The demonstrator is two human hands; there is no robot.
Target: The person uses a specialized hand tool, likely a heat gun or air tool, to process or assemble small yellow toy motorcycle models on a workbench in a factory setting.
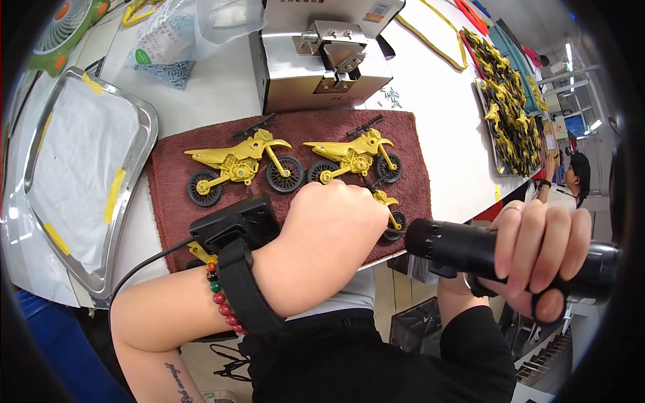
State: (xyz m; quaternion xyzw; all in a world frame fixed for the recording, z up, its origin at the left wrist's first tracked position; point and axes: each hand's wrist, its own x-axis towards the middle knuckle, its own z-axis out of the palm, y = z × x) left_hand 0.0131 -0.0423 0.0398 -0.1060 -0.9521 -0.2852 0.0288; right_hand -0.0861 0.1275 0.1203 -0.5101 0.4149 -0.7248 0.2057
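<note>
We drive screw: left hand [336, 232] fingers curled over third yellow toy motorbike [392, 213] on brown mat [416, 181]; right hand [541, 252] fingers wrapped around black electric screwdriver [470, 250], tip just beside left fingers. Next likely needs steady tip alignment.

The left hand [336, 225] was curled into a fist, its arm bent across the body. The right hand [544, 252] was wrapped tight, fingers [537, 235] curled over.

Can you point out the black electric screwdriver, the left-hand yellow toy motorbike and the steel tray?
black electric screwdriver [470, 250], head view, on its barrel.
left yellow toy motorbike [236, 164], head view, on its frame.
steel tray [144, 134], head view, on its right rim.
</note>
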